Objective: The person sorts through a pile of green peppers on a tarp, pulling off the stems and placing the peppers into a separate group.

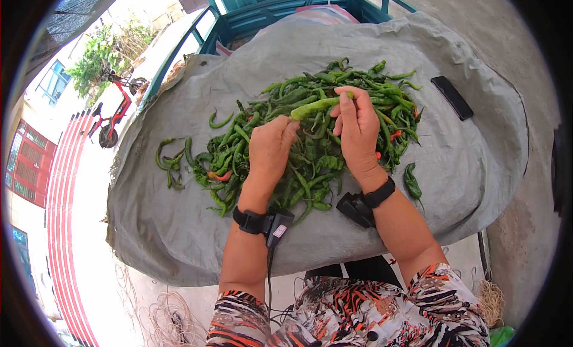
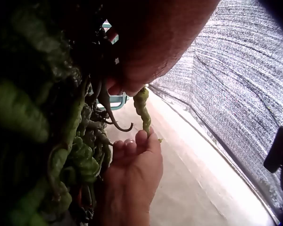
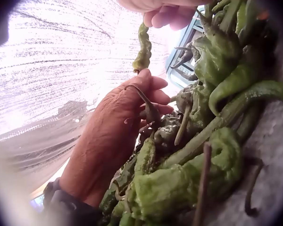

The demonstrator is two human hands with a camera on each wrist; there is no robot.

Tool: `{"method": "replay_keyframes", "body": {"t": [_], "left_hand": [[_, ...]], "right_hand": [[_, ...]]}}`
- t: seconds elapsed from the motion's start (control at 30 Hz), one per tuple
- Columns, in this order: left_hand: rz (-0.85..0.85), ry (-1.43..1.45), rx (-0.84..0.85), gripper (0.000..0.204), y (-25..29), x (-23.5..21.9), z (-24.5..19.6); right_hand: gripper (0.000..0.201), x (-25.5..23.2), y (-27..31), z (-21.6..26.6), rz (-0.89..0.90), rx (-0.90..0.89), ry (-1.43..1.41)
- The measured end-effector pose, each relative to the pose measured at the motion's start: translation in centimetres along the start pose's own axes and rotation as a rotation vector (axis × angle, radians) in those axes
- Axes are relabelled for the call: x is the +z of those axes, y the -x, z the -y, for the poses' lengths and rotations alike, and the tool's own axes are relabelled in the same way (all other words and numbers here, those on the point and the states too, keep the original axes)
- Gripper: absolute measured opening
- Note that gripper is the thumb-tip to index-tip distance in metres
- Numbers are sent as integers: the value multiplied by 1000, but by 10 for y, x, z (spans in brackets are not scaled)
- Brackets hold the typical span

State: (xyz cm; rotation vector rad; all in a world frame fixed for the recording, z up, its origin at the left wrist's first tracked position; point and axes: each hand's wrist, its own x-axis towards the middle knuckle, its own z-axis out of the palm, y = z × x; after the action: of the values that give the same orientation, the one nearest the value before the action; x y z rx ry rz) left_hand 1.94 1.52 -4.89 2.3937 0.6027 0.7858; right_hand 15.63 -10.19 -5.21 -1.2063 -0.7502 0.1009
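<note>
Patterned sleeves nearest. Left hand [image 1: 270,150] and right hand [image 1: 357,129] each pinch one end of long green pepper [image 1: 314,108] above pepper pile [image 1: 310,150]. Pepper likely light, bendy, waxy-smooth; grip near stem.

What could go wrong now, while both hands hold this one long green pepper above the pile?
The green pepper is held only at its ends, by the left hand and right hand; a pull might snap it or drop it into the pile. A loose pepper lies near the tarp edge and could roll off.
</note>
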Motion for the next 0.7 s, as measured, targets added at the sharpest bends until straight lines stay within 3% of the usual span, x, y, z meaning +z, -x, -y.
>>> {"method": "replay_keyframes", "body": {"t": [0.17, 0.27, 0.4, 0.5, 0.6, 0.67, 0.7], "left_hand": [[-297, -37, 44, 14, 4, 12, -3], [-286, 46, 143, 15, -1, 11, 9], [-315, 164, -3, 20, 2, 4, -3], [-426, 258, -60, 26, 3, -1, -5], [-534, 276, -14, 26, 4, -3, -11], [-580, 240, 10, 24, 6, -3, -15], [-596, 238, 6, 23, 6, -3, -15]], "right_hand": [[26, -3, -3, -1, -58, 33, -100], [35, -1, -5, -4, -127, 36, -191], [45, -2, -3, -2, -76, -17, -32], [51, 3, -5, -7, -45, -288, 199], [46, 6, 1, 11, 5, -353, 171], [36, -2, -5, 12, 137, -534, 347], [31, -3, -5, 14, 220, -509, 349]]}}
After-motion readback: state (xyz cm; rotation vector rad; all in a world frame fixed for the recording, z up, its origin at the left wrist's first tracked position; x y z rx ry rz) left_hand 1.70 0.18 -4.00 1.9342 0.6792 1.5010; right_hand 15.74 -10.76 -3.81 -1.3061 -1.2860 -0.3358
